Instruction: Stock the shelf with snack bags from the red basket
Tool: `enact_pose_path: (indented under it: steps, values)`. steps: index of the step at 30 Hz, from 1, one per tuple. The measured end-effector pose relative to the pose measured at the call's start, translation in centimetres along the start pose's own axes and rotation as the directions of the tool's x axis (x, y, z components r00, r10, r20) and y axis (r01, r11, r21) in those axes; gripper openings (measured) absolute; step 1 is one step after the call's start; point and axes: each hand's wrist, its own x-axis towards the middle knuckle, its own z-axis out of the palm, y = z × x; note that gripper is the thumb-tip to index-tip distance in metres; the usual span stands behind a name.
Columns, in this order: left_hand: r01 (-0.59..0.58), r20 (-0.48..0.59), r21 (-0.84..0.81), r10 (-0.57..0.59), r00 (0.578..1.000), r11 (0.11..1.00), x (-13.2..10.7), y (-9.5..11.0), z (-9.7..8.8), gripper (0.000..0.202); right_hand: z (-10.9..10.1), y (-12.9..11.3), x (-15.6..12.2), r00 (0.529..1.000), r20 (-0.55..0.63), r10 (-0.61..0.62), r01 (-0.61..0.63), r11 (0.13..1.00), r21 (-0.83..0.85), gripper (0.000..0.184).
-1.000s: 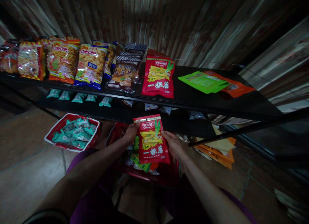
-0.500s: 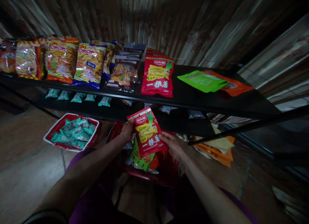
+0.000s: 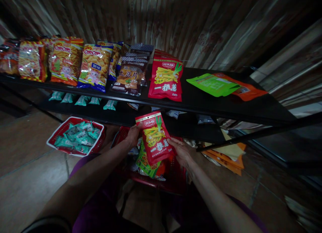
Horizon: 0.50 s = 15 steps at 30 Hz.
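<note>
Between my two hands is a red snack bag [image 3: 155, 139] with yellow sticks and a green onion printed on its front. My left hand [image 3: 133, 135] pinches its upper left edge, and my right hand [image 3: 179, 149] grips its lower right edge. The bag is slightly tilted, its printed face toward me. Below it stands a red basket [image 3: 176, 179] with a green snack packet [image 3: 147, 162] and other packets inside, partly hidden by the bag. Matching red bags [image 3: 166, 80] stand in a row on the black shelf [image 3: 196, 104] above.
Left on the shelf stand brown potato-chip bags [image 3: 129, 75] and several orange and blue snack bags [image 3: 94, 67]. A green pouch [image 3: 213, 84] lies over an orange pouch [image 3: 251, 91] at right. On the floor are a red-and-white basket [image 3: 102, 134] of teal packets and orange cardboard [image 3: 233, 164].
The red bag has turned slightly more upright in my hands and shifted a little to the right. Both hands keep hold of it. The camera view has shifted slightly.
</note>
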Motion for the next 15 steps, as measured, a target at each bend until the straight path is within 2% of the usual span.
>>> enact_pose_path:
  steps: [3, 5, 10, 15]
  values:
    - [0.032, 0.125, 0.045, -0.037, 0.991, 0.998, -0.3, -0.4, -0.1, 0.028, -0.2, -0.1, 0.1, 1.0, -0.008, -0.008, 0.008, 1.0, 0.02, 0.032]
    - [0.019, 0.147, 0.105, -0.035, 0.988, 0.994, -0.5, -0.7, -0.2, 0.028, -0.3, -0.1, 0.2, 1.0, -0.02, -0.016, 0.017, 1.0, 0.009, 0.033]
    - [-0.093, 0.071, 0.274, 0.076, 0.995, 0.957, -0.6, -1.2, -0.3, 0.016, -0.5, 0.1, 0.5, 0.996, -0.083, -0.025, 0.027, 0.999, 0.027, 0.035]
    - [-0.128, -0.041, 0.378, 0.155, 0.987, 0.917, -0.4, -1.4, -0.5, 0.014, -0.5, 0.2, 0.6, 0.991, -0.121, -0.063, 0.067, 0.997, 0.024, 0.035]
